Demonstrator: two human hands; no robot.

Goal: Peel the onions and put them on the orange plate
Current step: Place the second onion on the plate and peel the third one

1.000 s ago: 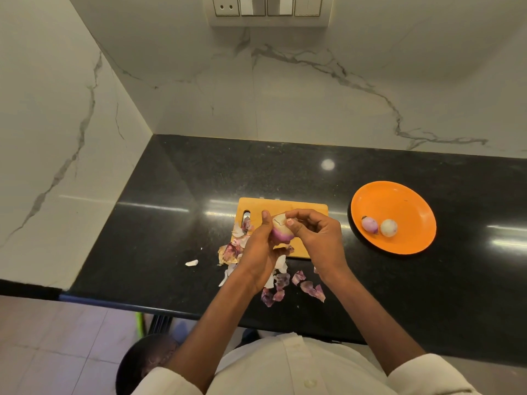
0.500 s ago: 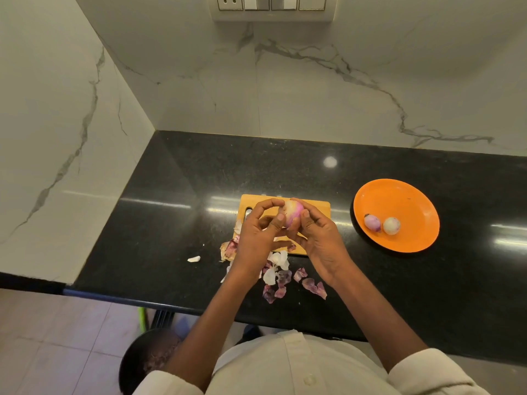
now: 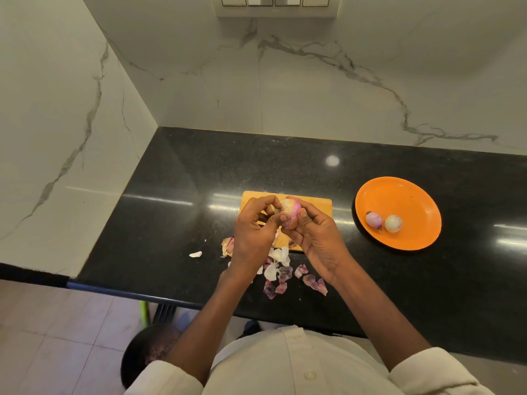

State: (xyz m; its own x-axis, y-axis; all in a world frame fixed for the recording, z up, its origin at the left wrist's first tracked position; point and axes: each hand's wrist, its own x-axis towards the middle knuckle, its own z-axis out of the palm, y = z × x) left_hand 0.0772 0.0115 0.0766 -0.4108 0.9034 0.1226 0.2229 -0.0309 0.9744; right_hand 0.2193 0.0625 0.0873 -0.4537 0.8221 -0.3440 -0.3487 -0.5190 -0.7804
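Note:
A small pink and white onion (image 3: 291, 208) is held above the wooden cutting board (image 3: 316, 205) between both hands. My right hand (image 3: 313, 238) cups it from the right and below. My left hand (image 3: 253, 232) touches its left side with thumb and fingertips. The orange plate (image 3: 405, 195) sits to the right on the black counter, with two peeled onions on it: a purple one (image 3: 373, 220) and a pale one (image 3: 393, 223). Loose purple and white onion peels (image 3: 281, 273) lie on the counter in front of the board.
The black counter (image 3: 176, 212) meets marble walls at the left and back. A stray white peel (image 3: 195, 254) lies left of the board. A dark round bin (image 3: 148, 354) stands on the floor below the counter edge. Wall switches (image 3: 275, 1) sit high up.
Both hands have lifted the onion a little farther over the board and turned it. The left fingers shifted from gripping beneath it to picking at its left side.

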